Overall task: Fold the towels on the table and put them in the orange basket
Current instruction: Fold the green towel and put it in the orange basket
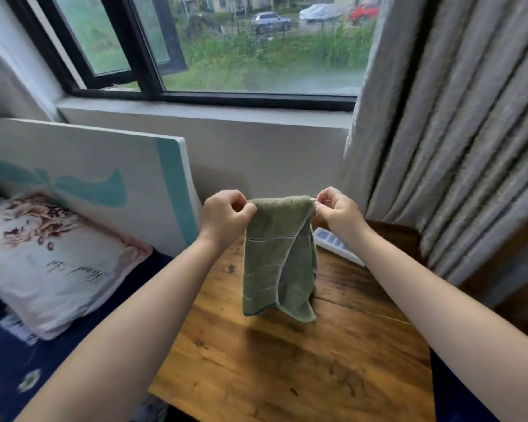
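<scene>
- While the left hand (226,213) and right hand (336,211) each pinch a top corner, the green towel (276,257) hangs folded above the wooden table (287,360)
- White remote (336,243) lies behind the towel

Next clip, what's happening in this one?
A person is holding a green towel up in the air above a wooden table, pinching its top edge with the left hand at one corner and the right hand at the other. The towel hangs down doubled over, its bottom hem just clear of the tabletop. A white remote control lies on the table behind it. No orange basket is in view, so the towel has yet to be put away.
</scene>
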Action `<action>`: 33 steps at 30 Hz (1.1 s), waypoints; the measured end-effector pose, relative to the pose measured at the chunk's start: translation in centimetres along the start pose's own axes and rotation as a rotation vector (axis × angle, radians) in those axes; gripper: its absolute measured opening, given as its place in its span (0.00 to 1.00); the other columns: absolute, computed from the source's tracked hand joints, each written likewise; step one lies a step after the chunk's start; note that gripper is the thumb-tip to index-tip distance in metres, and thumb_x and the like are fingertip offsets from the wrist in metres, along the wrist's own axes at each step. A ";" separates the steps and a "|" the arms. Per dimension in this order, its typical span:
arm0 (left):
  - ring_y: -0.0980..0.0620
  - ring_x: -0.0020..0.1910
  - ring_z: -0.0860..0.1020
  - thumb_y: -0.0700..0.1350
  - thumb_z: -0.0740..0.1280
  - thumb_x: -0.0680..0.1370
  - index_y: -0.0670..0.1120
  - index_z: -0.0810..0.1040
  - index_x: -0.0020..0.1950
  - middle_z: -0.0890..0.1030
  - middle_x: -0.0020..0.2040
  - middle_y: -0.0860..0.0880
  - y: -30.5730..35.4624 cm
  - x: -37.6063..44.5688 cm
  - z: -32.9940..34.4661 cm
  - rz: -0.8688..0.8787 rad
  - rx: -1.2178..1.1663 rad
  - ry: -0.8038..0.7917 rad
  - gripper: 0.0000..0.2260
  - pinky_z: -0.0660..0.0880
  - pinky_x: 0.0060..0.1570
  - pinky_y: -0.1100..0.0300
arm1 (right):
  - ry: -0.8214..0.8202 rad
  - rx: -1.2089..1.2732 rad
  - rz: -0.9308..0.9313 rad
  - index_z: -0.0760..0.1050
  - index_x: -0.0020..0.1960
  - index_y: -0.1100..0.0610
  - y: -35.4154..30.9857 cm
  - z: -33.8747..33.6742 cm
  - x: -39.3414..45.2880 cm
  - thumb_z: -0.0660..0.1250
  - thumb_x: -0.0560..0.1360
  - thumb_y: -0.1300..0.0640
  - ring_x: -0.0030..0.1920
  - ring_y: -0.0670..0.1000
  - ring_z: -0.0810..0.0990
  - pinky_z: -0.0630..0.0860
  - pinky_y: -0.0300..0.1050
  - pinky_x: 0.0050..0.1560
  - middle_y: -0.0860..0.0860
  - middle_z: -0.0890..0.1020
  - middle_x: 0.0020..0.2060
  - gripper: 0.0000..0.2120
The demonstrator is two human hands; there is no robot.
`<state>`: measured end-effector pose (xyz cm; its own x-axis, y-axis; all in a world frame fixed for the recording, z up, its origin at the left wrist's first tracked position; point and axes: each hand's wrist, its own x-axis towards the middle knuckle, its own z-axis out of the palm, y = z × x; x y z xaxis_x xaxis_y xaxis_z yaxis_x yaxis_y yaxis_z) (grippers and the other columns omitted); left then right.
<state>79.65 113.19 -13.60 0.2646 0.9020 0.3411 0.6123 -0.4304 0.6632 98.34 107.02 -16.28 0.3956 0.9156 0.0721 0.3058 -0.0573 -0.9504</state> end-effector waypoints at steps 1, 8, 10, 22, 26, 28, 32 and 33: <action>0.52 0.33 0.70 0.40 0.67 0.72 0.43 0.75 0.32 0.72 0.28 0.52 -1.1 -0.2 0.2 -0.016 0.003 -0.019 0.08 0.64 0.35 0.61 | -0.022 -0.001 0.016 0.66 0.33 0.51 1.0 0.9 -0.1 0.62 0.76 0.61 0.36 0.50 0.69 0.68 0.43 0.40 0.48 0.71 0.30 0.14; 0.53 0.34 0.72 0.45 0.65 0.76 0.43 0.78 0.36 0.73 0.29 0.52 -10.7 -5.4 7.8 -0.312 0.076 -0.707 0.10 0.66 0.32 0.63 | -0.109 -0.364 0.522 0.63 0.32 0.54 13.5 5.0 -5.3 0.59 0.77 0.60 0.39 0.53 0.70 0.63 0.44 0.34 0.49 0.70 0.31 0.15; 0.51 0.37 0.72 0.46 0.64 0.77 0.44 0.74 0.34 0.72 0.29 0.52 -13.0 -7.3 9.8 -0.390 0.094 -0.829 0.12 0.65 0.36 0.63 | -0.070 -0.439 0.684 0.63 0.32 0.54 16.4 5.1 -7.5 0.58 0.77 0.59 0.41 0.54 0.70 0.63 0.42 0.37 0.49 0.70 0.31 0.15; 0.45 0.57 0.76 0.46 0.62 0.77 0.43 0.78 0.55 0.80 0.56 0.44 -20.4 -8.4 14.4 -0.446 0.241 -0.917 0.12 0.72 0.53 0.58 | 0.055 -0.478 0.818 0.74 0.48 0.59 20.5 7.7 -12.9 0.66 0.74 0.58 0.48 0.52 0.74 0.67 0.41 0.46 0.50 0.76 0.43 0.05; 0.45 0.57 0.76 0.49 0.63 0.77 0.44 0.78 0.57 0.78 0.57 0.44 -20.5 -8.9 15.5 -0.254 0.282 -0.914 0.13 0.72 0.53 0.56 | 0.143 -0.577 0.799 0.79 0.49 0.60 20.6 9.0 -12.4 0.65 0.74 0.59 0.50 0.55 0.78 0.67 0.41 0.44 0.55 0.82 0.46 0.07; 0.45 0.55 0.76 0.49 0.63 0.77 0.45 0.80 0.53 0.78 0.55 0.44 -20.2 -9.8 16.3 -0.144 0.293 -0.970 0.12 0.73 0.51 0.56 | 0.208 -0.591 0.823 0.80 0.47 0.60 20.8 9.3 -12.3 0.64 0.75 0.60 0.48 0.56 0.78 0.65 0.40 0.41 0.56 0.83 0.46 0.07; 0.45 0.53 0.77 0.51 0.64 0.76 0.45 0.82 0.50 0.80 0.52 0.45 -18.8 -12.9 17.9 -0.141 0.263 -1.075 0.12 0.72 0.46 0.58 | 0.266 -0.593 0.848 0.80 0.46 0.60 21.4 9.1 -12.8 0.64 0.75 0.60 0.45 0.54 0.77 0.61 0.38 0.37 0.55 0.83 0.44 0.07; 0.45 0.53 0.78 0.51 0.64 0.76 0.45 0.82 0.51 0.81 0.51 0.45 -18.5 -13.6 18.2 -0.187 0.247 -1.069 0.12 0.73 0.46 0.58 | 0.260 -0.596 0.846 0.80 0.46 0.60 21.5 9.0 -12.9 0.64 0.75 0.60 0.44 0.52 0.75 0.62 0.39 0.38 0.55 0.83 0.44 0.07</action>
<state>78.29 109.48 -42.61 0.5858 0.5672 -0.5789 0.8095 -0.3740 0.4527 92.05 97.54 -40.32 0.8290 0.3775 -0.4125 0.1914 -0.8847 -0.4251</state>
